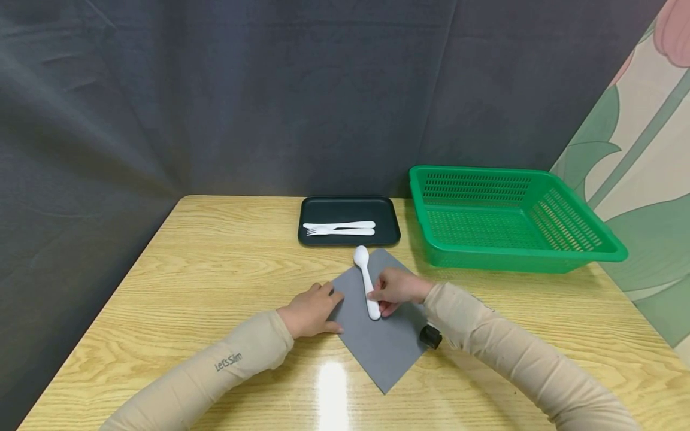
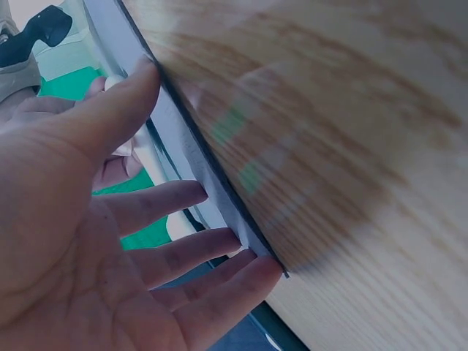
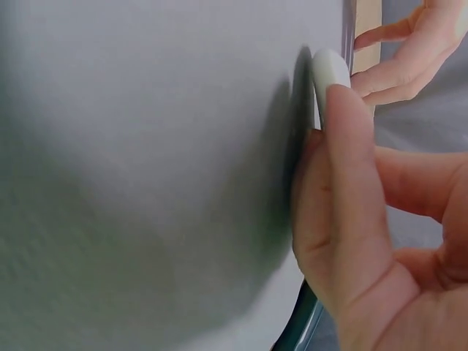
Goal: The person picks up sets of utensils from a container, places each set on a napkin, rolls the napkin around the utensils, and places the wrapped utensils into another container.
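Note:
A white spoon [image 1: 365,276] lies over a grey square sheet [image 1: 377,353], its bowl toward the black tray. My right hand [image 1: 396,287] pinches the spoon's handle between thumb and fingers; in the right wrist view the handle's end [image 3: 330,69] pokes out past the thumb. My left hand [image 1: 312,311] rests at the sheet's left edge, fingers spread and fairly straight. In the left wrist view, the fingertips of the left hand [image 2: 131,197] touch the sheet's edge.
Behind the sheet is a black tray [image 1: 345,206] holding a white knife [image 1: 350,225] and a white fork [image 1: 345,232]. A green plastic basket [image 1: 517,254] stands at the back right. Everything sits on a wooden table [image 1: 215,269] before a dark curtain [image 1: 302,96].

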### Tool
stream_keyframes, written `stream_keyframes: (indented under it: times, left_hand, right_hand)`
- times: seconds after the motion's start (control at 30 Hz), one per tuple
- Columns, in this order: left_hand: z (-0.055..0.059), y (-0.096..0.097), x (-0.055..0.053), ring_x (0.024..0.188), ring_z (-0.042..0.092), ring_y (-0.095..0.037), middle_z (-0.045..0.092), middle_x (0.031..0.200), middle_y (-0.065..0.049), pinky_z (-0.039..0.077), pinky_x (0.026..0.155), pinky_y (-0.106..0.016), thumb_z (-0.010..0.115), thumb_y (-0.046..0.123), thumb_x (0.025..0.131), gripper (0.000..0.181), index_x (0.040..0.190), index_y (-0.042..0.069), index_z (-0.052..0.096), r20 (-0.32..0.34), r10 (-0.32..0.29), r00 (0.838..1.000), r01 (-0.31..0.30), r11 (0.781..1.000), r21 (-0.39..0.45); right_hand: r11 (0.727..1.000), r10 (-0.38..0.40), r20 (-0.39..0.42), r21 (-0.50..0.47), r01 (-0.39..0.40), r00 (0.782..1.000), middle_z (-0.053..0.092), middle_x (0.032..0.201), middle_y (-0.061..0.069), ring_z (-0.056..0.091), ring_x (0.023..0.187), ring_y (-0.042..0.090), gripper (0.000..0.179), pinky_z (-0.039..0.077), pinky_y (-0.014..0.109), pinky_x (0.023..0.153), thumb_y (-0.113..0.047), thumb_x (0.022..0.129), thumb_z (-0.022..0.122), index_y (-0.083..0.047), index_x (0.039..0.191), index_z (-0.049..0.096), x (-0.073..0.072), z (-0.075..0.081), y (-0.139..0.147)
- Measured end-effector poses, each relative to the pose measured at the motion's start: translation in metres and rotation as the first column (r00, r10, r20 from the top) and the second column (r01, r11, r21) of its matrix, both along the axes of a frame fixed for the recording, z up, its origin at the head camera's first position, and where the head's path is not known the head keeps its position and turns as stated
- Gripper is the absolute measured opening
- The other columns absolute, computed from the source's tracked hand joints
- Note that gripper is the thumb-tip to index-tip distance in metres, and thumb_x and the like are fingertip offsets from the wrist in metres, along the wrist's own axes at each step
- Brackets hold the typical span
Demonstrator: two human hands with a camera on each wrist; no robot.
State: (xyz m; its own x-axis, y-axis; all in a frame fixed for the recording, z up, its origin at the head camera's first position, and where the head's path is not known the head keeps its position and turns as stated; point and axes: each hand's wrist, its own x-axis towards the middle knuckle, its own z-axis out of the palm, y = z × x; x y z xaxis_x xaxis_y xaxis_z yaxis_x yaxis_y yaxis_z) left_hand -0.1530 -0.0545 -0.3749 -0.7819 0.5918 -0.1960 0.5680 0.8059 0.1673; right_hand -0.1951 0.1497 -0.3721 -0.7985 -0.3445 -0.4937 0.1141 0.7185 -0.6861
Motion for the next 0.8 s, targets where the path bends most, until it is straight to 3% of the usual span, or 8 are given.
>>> stream_keyframes:
  times: [0.8]
  left_hand:
    - [-0.0004,0.0001,-0.0001,0.119,0.049,-0.035,0.049,0.131,-0.018,0.05,0.093,-0.04,0.067,0.044,0.082,0.065,0.13,0.004,0.052,0.008,0.008,1.0,-0.008,1.0,-0.001]
  right_hand:
    - [1.0,0.003,-0.002,0.013,-0.003,1.0,0.056,0.055,0.002,0.056,0.046,0.006,0.024,0.055,0.023,0.054,-0.011,0.09,0.06,-0.002,0.068,0.057,0.0014,-0.0053,-0.0006]
